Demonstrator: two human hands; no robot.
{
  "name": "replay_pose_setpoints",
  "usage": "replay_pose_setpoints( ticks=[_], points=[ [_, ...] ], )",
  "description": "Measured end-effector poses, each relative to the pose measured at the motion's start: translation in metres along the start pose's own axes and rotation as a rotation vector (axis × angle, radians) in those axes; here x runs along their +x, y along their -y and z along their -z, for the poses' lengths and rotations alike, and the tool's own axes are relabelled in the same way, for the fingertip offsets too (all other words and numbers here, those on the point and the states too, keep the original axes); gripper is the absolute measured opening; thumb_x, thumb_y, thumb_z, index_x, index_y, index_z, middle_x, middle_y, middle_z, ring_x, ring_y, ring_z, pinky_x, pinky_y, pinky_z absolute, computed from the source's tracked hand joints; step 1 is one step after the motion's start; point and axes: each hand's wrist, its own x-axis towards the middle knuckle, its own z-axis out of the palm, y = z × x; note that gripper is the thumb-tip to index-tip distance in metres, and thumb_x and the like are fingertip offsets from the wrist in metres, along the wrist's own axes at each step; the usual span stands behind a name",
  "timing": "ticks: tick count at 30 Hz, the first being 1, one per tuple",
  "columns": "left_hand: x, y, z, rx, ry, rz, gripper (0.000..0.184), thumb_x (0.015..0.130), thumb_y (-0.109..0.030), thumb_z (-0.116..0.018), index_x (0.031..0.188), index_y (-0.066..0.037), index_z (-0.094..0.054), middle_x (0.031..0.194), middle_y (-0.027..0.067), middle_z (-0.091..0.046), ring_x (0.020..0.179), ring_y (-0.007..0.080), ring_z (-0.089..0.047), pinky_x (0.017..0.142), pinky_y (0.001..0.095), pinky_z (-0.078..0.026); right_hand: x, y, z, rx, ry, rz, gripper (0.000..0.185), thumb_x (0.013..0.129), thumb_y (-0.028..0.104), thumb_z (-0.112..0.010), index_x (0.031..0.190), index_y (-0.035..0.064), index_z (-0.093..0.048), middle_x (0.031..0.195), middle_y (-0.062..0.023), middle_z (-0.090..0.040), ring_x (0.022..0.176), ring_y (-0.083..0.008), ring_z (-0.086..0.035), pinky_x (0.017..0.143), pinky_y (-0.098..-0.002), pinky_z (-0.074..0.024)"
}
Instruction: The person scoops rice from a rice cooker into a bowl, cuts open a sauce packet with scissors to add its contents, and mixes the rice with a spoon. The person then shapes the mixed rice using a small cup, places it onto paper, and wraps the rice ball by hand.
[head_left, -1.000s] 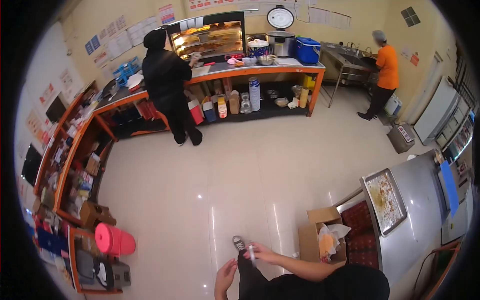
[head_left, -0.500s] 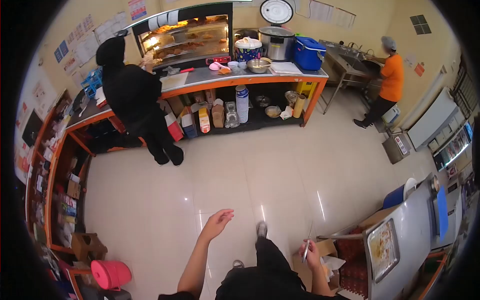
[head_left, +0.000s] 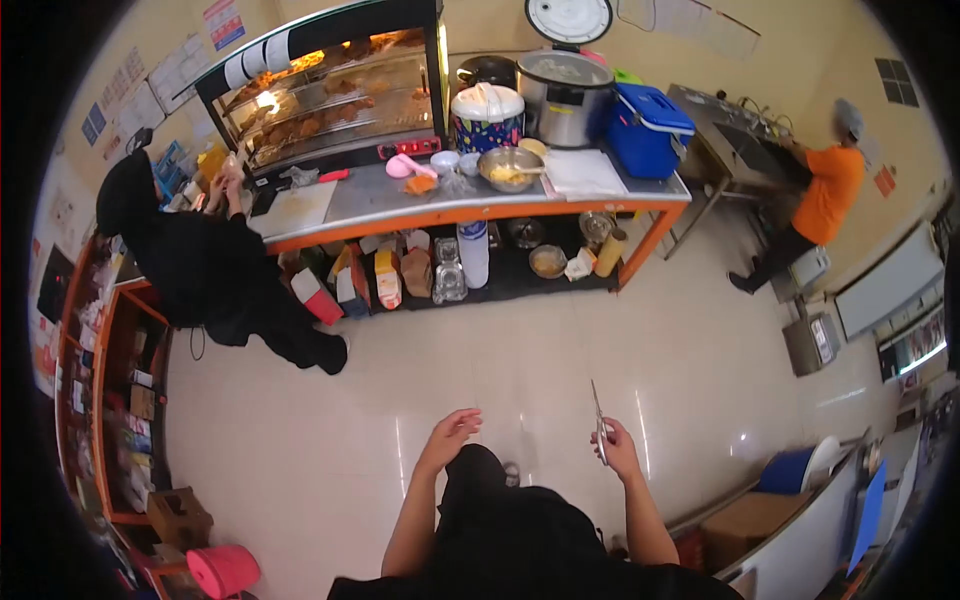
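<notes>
In the lower middle of the head view, my left hand (head_left: 451, 440) hangs over the floor with loosely bent fingers and nothing in it. My right hand (head_left: 617, 449) is closed around a slim silver metal utensil (head_left: 599, 425). Its thin end points up and away from me; whether it is a knife, scissors or tongs I cannot tell. Both hands are in mid-air, apart from each other and from the counter (head_left: 400, 195) ahead. My dark-clothed leg and one shoe (head_left: 512, 474) show between them.
Ahead on the counter stand a heated food cabinet (head_left: 330, 100), a large rice cooker (head_left: 565, 95), a metal bowl (head_left: 510, 170) and a blue cooler box (head_left: 648, 130). A person in black (head_left: 205, 250) works at left; another in orange (head_left: 832, 195) is by the sink. A pink bucket (head_left: 225, 572) sits lower left.
I have moved forward, so the counter is nearer and the tray at right has left view. My right hand has risen with the utensil. The person in black has shifted left.
</notes>
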Motion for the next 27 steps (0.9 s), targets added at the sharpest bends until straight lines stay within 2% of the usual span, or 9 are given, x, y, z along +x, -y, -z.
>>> replay_pose_setpoints(
  ticks=[3,5,12,16,18,20,22,24,27],
  points=[
    [0.071,0.003,0.025,-0.047,-0.171,0.126,0.029,0.102,-0.021,-0.055,0.128,-0.009,-0.06,0.112,0.008,-0.067,0.1,0.0177,-0.066,0.087,0.0314,-0.052,0.115,0.046,0.017,-0.449,-0.121,0.294,0.042,0.088,0.013,-0.069,0.129,0.0094,-0.061,0.08,-0.003,-0.065,0.068,-0.0102,-0.057,0.059,-0.027,-0.0477],
    [0.119,-0.001,0.049,-0.072,-0.274,0.207,0.029,0.102,-0.024,-0.055,0.127,-0.009,-0.06,0.112,0.0081,-0.067,0.098,0.0183,-0.066,0.085,0.032,-0.052,0.203,0.047,0.024,-0.396,-0.225,0.389,0.039,0.086,0.012,-0.07,0.125,0.0111,-0.064,0.078,-0.0013,-0.063,0.067,-0.0095,-0.054,0.06,-0.0267,-0.0467],
    [0.329,-0.058,0.108,-0.262,-0.522,0.17,0.034,0.1,-0.03,-0.059,0.126,-0.009,-0.06,0.111,0.0077,-0.067,0.097,0.0187,-0.066,0.083,0.0317,-0.053,0.399,0.17,0.091,-0.388,-0.531,0.346,0.035,0.086,0.014,-0.07,0.12,0.0085,-0.064,0.083,-0.007,-0.066,0.072,-0.0157,-0.064,0.066,-0.0319,-0.0523],
    [0.46,-0.127,0.14,-0.299,-0.511,-0.026,0.032,0.099,-0.031,-0.06,0.123,-0.01,-0.061,0.109,0.0047,-0.067,0.096,0.0163,-0.066,0.08,0.0304,-0.054,0.511,0.246,0.146,-0.632,-0.54,0.34,0.036,0.082,0.019,-0.075,0.114,0.007,-0.064,0.084,-0.0145,-0.07,0.074,-0.0267,-0.069,0.069,-0.0395,-0.0546],
    [0.532,-0.159,0.167,-0.227,-0.568,-0.039,0.031,0.097,-0.027,-0.06,0.123,-0.01,-0.06,0.107,0.0035,-0.068,0.089,0.0132,-0.066,0.073,0.0299,-0.053,0.571,0.269,0.165,-0.672,-0.524,0.337,0.036,0.082,0.018,-0.075,0.114,0.0065,-0.064,0.084,-0.0158,-0.071,0.075,-0.0286,-0.069,0.069,-0.0404,-0.0546],
    [0.603,-0.177,0.201,-0.079,-0.68,-0.046,0.033,0.096,-0.024,-0.06,0.124,-0.006,-0.06,0.104,0.0071,-0.068,0.086,0.0164,-0.066,0.069,0.0312,-0.054,0.625,0.281,0.182,-0.726,-0.479,0.341,0.037,0.081,0.017,-0.075,0.115,0.0063,-0.064,0.085,-0.0169,-0.07,0.075,-0.0303,-0.069,0.069,-0.0411,-0.0545],
    [0.684,-0.129,0.27,0.309,-0.861,-0.241,0.032,0.096,-0.023,-0.059,0.12,-0.002,-0.061,0.1,0.0111,-0.068,0.085,0.0233,-0.066,0.073,0.036,-0.054,0.68,0.29,0.182,-0.731,-0.422,0.455,0.04,0.079,0.015,-0.076,0.116,0.0061,-0.063,0.089,-0.0187,-0.07,0.079,-0.0318,-0.069,0.07,-0.0427,-0.0541],
    [0.724,-0.127,0.302,0.461,-0.999,-0.267,0.04,0.094,-0.03,-0.061,0.119,0.002,-0.063,0.104,0.0192,-0.07,0.093,0.0323,-0.068,0.081,0.0404,-0.054,0.71,0.29,0.196,-0.791,-0.385,0.513,0.041,0.078,0.013,-0.076,0.116,0.0058,-0.063,0.094,-0.0206,-0.069,0.084,-0.034,-0.068,0.072,-0.0446,-0.0537],
    [0.758,-0.145,0.328,0.783,-1.045,0.264,0.057,0.086,-0.049,-0.065,0.117,-0.001,-0.069,0.113,0.0253,-0.069,0.107,0.0367,-0.067,0.089,0.044,-0.053,0.754,0.298,0.181,-0.87,-0.436,0.624,0.039,0.079,0.007,-0.073,0.116,0.0046,-0.063,0.102,-0.0235,-0.065,0.091,-0.0409,-0.065,0.078,-0.0484,-0.0523]
  ],
)
